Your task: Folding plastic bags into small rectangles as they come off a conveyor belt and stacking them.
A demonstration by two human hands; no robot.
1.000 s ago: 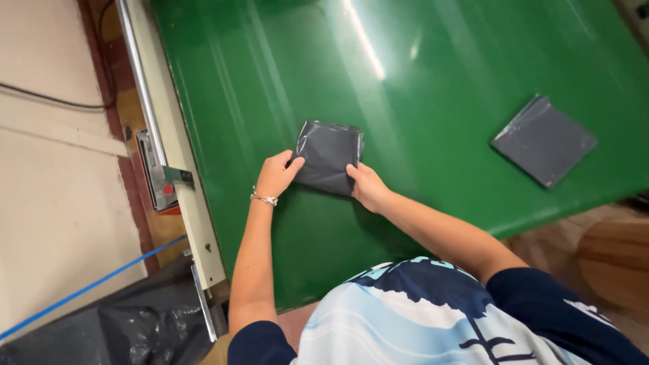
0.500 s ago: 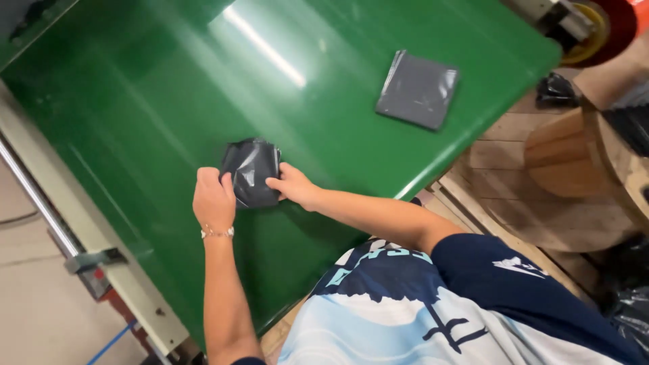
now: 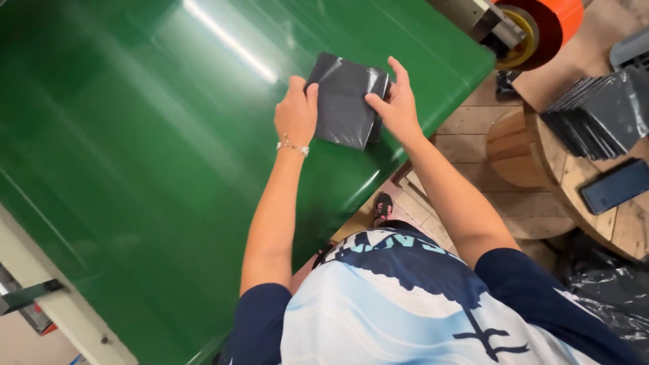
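Observation:
A dark grey folded plastic bag, square and glossy, lies near the right end of the green table. My left hand grips its left edge, with a thin bracelet on the wrist. On the bag's right edge rests my right hand, fingers spread over the top corner. Both hands hold the same bag, and a second folded piece seems to lie under it, though I cannot tell for sure.
A stack of several dark folded bags sits on a round wooden spool table at right, with a dark phone beside it. An orange roll stands at the top right. Black plastic lies on the floor.
My view swung right. Both hands carried the folded bag along the green table toward its right end, where the other folded bag lay earlier.

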